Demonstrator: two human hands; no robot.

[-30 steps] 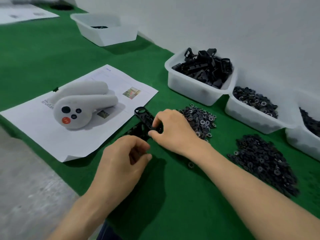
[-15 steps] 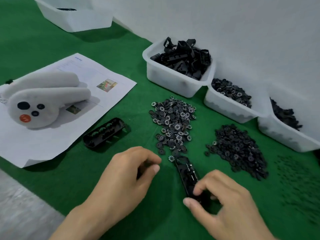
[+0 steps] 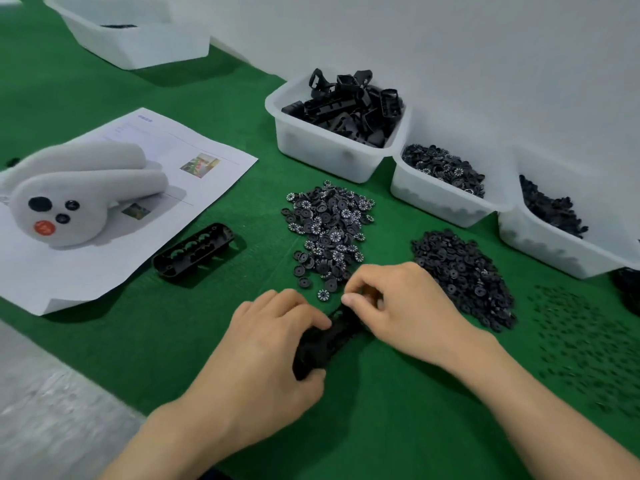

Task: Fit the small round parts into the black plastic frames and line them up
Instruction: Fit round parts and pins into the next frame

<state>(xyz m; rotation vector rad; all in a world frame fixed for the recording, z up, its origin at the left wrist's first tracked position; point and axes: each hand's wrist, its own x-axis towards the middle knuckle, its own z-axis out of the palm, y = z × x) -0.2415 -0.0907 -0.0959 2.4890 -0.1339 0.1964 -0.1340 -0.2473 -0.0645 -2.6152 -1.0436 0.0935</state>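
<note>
Plainly both hands are on one black plastic frame (image 3: 325,341), blurred, lying on the green mat (image 3: 381,417) between them. Its long axis runs slantwise, from the near end under the left hand (image 3: 266,344) up and away to the far end under the right hand (image 3: 401,313). The left hand's fingers curl round the near end and grip it. The right hand's thumb and fingers curl down over the far end and pinch there; whether a small round part sits between them is hidden. The pile of toothed round parts (image 3: 329,226) lies just beyond the right fingertips, with one stray toothed disc (image 3: 323,294) just ahead of the thumb. So I judge the right hand the nearer for the next pick, while the left steadies the frame. A second frame (image 3: 194,251) lies well beyond the left fingers.
</note>
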